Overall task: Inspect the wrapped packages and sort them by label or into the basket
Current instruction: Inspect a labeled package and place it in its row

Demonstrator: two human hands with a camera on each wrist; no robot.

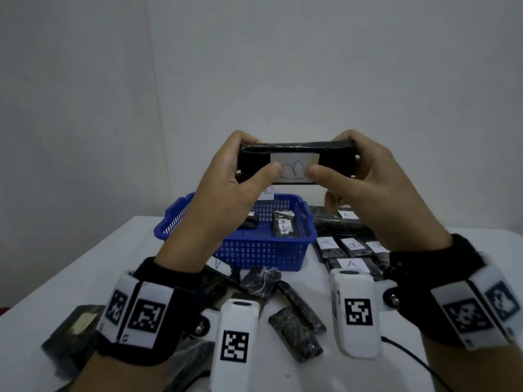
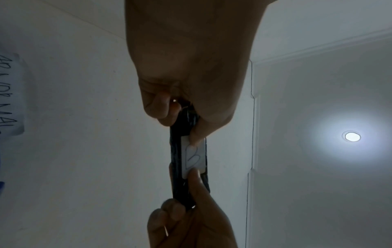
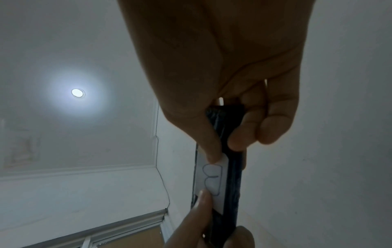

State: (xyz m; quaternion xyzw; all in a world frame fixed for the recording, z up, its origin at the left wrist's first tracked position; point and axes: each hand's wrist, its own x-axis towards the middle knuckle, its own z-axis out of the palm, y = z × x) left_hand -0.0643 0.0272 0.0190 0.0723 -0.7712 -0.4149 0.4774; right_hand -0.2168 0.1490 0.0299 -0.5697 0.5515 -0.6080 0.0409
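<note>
White wall fills the background, and a white table lies below, strewn with black wrapped packages. On the wall at the far left of the left wrist view a paper sheet carries handwriting, too cropped to be read.

A black package is held up level between both hands, well above the table. Its left end is gripped by the left hand, fingers curled behind and thumb pressed on the edge of the white label. The right end is gripped likewise by the right hand.

The label shows a handwritten B, lying on its side. For a sound reading, the thumbs are best kept off the letter and the package turned until the letter stands upright; the wrap looks slick, so a firm pinch at both ends seems wise.

Below, a blue basket holds two packages, one with a small printed code. To its right, sorted packages are seen with labels reading A and B; the held one probably belongs there.
</note>
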